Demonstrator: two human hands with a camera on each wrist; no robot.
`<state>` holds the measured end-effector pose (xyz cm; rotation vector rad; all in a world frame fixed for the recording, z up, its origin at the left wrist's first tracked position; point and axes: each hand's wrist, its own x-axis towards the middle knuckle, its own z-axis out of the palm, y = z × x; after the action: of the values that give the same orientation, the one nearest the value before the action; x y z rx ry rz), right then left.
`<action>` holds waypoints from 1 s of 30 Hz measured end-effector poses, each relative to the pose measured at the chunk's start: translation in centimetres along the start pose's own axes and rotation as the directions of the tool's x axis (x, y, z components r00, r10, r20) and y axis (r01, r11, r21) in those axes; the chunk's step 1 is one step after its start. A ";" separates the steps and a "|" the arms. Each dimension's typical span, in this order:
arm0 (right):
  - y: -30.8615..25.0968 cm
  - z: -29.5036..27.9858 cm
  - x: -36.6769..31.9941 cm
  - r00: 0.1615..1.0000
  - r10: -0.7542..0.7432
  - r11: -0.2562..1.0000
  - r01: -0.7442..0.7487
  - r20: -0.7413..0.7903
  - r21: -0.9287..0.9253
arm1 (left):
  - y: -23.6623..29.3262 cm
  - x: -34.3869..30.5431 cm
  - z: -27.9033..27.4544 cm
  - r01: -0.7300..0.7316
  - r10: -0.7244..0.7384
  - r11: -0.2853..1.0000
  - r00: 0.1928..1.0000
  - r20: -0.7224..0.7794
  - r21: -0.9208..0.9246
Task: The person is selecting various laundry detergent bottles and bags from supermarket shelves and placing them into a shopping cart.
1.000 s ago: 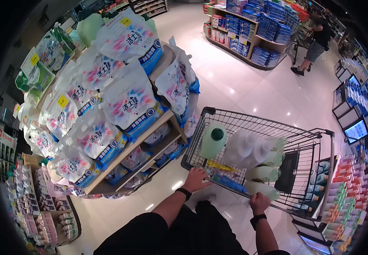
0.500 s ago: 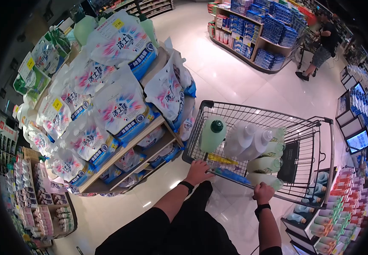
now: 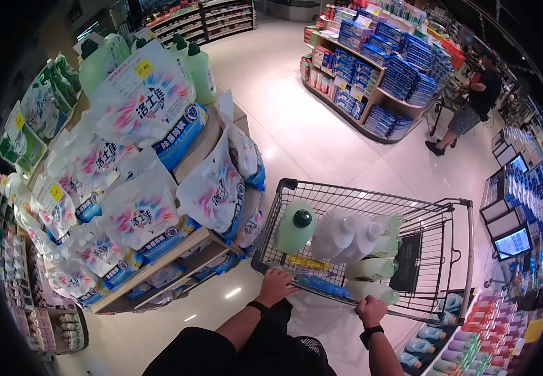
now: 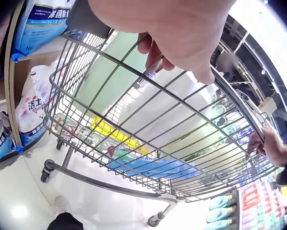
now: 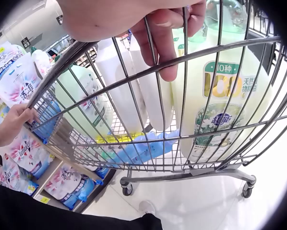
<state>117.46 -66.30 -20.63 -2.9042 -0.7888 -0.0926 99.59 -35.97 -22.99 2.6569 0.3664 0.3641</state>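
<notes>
A wire shopping cart (image 3: 289, 184) stands sideways before me, and both hands are on its near rim. My left hand (image 3: 276, 286) grips this rim near the left corner; in the left wrist view its fingers (image 4: 155, 55) curl over the wire side. Farther right, my right hand (image 3: 370, 311) holds the same rim, its fingers (image 5: 168, 48) hooked down inside the mesh. Within the cart are a green jug with a dark cap (image 3: 295, 235), white bottles (image 3: 334, 235), several pale green bottles (image 3: 372, 269), a yellow item (image 3: 309, 261) and a long blue pack (image 3: 325, 286).
Left of the cart is a wooden display stand (image 3: 196, 241) piled with white detergent bags (image 3: 146, 216). Boxed goods fill a shelf (image 3: 353, 69) farther back, near a person (image 3: 481, 94) with another cart. Lit screens (image 3: 512, 243) and coloured bottles (image 3: 491, 319) line the right side.
The detergent display has slid left and looks nearer, as the head view shifts. In that view the cart sits slightly lower and more to the left. Both hands keep hold of its rim.
</notes>
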 end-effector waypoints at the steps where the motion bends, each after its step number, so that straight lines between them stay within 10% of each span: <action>1: 0.2 0.1 1.2 1.000 0.013 1.000 -0.013 0.007 0.009 | -0.3 1.2 0.4 -0.011 0.011 1.000 1.000 -0.027 -0.006; 30: 6.9 1.9 41.4 0.974 -0.198 0.980 0.200 0.112 -0.004 | -1.0 32.2 5.2 0.235 -0.231 0.971 0.967 -0.106 0.034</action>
<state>156.68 -51.19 -19.44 -2.8560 -1.1017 0.0451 130.97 -27.11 -21.68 2.6083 0.7203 0.4209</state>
